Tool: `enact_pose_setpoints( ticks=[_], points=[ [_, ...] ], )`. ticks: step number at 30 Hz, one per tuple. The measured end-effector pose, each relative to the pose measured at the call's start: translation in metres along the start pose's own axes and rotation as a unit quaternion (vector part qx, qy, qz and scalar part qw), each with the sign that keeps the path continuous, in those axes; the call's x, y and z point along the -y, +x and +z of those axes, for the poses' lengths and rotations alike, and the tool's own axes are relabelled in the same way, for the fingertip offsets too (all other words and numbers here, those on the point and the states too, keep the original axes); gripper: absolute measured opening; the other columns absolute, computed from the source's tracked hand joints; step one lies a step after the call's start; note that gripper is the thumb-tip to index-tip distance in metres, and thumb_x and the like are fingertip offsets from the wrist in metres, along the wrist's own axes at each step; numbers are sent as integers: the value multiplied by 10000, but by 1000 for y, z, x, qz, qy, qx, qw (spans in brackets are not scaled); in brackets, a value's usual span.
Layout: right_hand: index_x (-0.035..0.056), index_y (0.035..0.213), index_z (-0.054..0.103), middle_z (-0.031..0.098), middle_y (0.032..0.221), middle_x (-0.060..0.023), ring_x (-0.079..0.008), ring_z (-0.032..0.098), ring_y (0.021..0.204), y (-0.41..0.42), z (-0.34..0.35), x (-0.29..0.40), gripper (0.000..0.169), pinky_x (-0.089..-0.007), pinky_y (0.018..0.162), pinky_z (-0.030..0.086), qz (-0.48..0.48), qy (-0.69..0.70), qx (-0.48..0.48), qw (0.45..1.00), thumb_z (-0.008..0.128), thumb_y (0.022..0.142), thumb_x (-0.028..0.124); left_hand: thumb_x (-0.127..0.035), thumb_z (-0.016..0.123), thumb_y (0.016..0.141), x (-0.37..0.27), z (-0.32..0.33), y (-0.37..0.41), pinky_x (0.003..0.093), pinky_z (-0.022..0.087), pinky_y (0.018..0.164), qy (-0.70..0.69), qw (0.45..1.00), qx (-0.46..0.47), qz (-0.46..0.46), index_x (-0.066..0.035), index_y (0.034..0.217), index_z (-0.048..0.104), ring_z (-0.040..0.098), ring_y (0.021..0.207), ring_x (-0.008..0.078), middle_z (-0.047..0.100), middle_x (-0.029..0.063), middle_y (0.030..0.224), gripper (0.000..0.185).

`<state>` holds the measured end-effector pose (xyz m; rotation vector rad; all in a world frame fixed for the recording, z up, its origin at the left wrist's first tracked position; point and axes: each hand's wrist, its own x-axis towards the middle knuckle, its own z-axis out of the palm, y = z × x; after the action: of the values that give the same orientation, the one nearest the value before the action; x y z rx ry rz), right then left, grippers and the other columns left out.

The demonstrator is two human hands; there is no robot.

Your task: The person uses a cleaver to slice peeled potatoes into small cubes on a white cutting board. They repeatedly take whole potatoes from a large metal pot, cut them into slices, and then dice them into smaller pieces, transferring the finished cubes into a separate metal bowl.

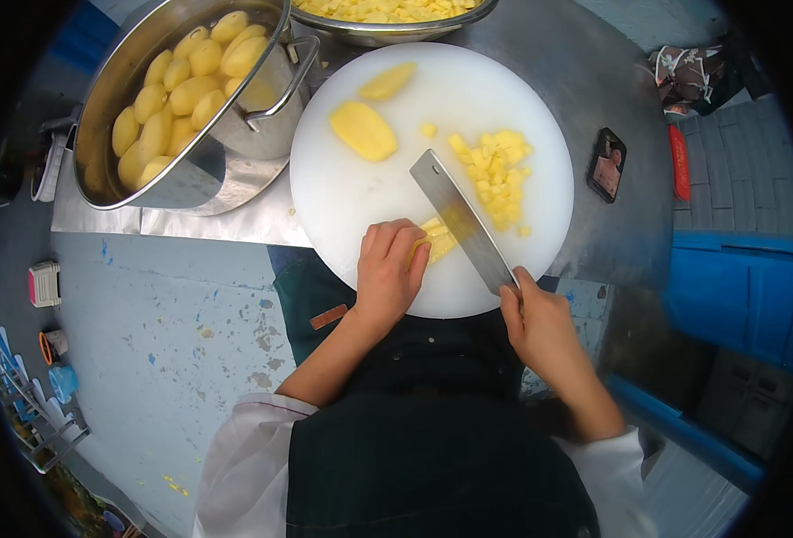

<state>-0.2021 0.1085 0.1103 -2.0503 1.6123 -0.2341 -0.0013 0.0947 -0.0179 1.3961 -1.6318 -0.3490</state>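
Observation:
My right hand [538,316] grips the handle of a cleaver [464,222], its broad blade slanting up and left across a round white cutting board [369,195]. Under the fingers of my left hand [391,269] are potato sticks [440,242], pressed against the board beside the blade. Right of the blade lies a heap of diced potato [497,175], with one loose cube [429,130] apart from it. Farther up the board rest a large piece of peeled potato [363,131] and a smaller potato slice [388,81].
A steel pot [262,128] of peeled whole potatoes [191,94] in water stands at the left. Behind the board, a metal bowl [383,30] holds diced potato. A phone [607,165] with a lit screen lies right of the board on the steel table [571,81].

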Motion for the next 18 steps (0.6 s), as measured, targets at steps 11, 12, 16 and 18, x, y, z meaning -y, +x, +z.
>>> enact_pose_setpoints(
  ticks=[11, 12, 16, 18],
  points=[
    [22, 1057, 590, 615, 643, -217, -431, 646, 623, -7, 8, 12, 142, -522, 587, 511, -23, -11, 21, 999, 583, 994, 149, 41, 722, 780, 0, -1, 0, 389, 495, 796, 4, 1000, -2, 0, -51, 913, 642, 583, 910, 308, 631, 88, 973, 180],
    [31, 1053, 588, 608, 633, -215, -429, 645, 621, 1, 17, 5, 132, -522, 585, 510, -20, -4, 29, 999, 583, 995, 149, 40, 723, 779, 0, -1, 2, 389, 497, 793, 6, 1000, 1, 0, -52, 911, 644, 585, 910, 308, 632, 88, 975, 180],
    [25, 1056, 586, 616, 649, -214, -426, 651, 631, -6, 8, 9, 137, -522, 591, 511, -21, 8, 31, 999, 585, 993, 147, 38, 727, 779, -5, -11, 1, 387, 504, 789, -5, 1000, -17, -26, -54, 904, 648, 594, 915, 306, 638, 90, 979, 174],
    [23, 1052, 582, 620, 656, -215, -429, 651, 637, -13, 8, 15, 138, -524, 595, 511, -26, 23, 16, 999, 587, 992, 146, 36, 730, 781, -4, -15, -2, 383, 507, 790, -7, 999, -14, -31, -54, 902, 649, 598, 920, 303, 639, 90, 977, 171]
  ],
)
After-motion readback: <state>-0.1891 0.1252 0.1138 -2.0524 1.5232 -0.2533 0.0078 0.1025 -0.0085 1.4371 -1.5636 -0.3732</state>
